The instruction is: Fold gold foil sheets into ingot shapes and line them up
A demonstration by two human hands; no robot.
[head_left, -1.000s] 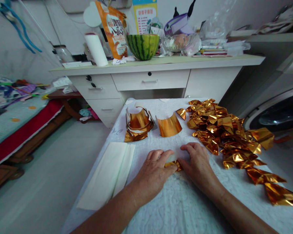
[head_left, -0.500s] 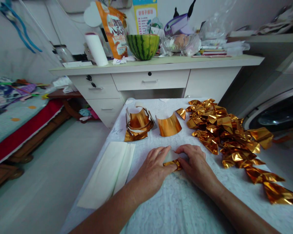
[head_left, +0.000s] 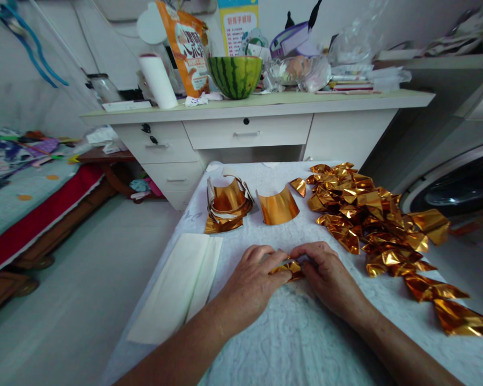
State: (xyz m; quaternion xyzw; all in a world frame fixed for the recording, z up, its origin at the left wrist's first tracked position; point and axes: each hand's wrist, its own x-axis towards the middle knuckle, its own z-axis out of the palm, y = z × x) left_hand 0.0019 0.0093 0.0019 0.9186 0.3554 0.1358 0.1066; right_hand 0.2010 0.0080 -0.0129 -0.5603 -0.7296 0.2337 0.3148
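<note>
Between my hands, at the middle of the cloth-covered table (head_left: 257, 332), lies a small folded piece of gold foil paper (head_left: 293, 270). My left hand (head_left: 257, 273) grips its left end, thumb on the near side and fingers on the far side. My right hand (head_left: 326, 273) pinches its right end, partly hiding it. Beyond the hands stands a curved sheet of gold foil paper (head_left: 279, 207). A stack of curled gold foil sheets (head_left: 228, 203) sits left of it. Folded gold foil pieces (head_left: 370, 214) are heaped on the right.
Folded white paper (head_left: 177, 289) lies by the table's left edge. Behind the table, a white desk (head_left: 249, 128) carries a watermelon half (head_left: 236, 76), an orange snack bag (head_left: 187, 51) and a white roll (head_left: 159, 80). A washing machine (head_left: 462, 155) stands right, a bed (head_left: 32, 203) left.
The pale sheet that showed between my hands has been folded down, and more gold surface shows on the piece. My right hand has shifted slightly right and down.
</note>
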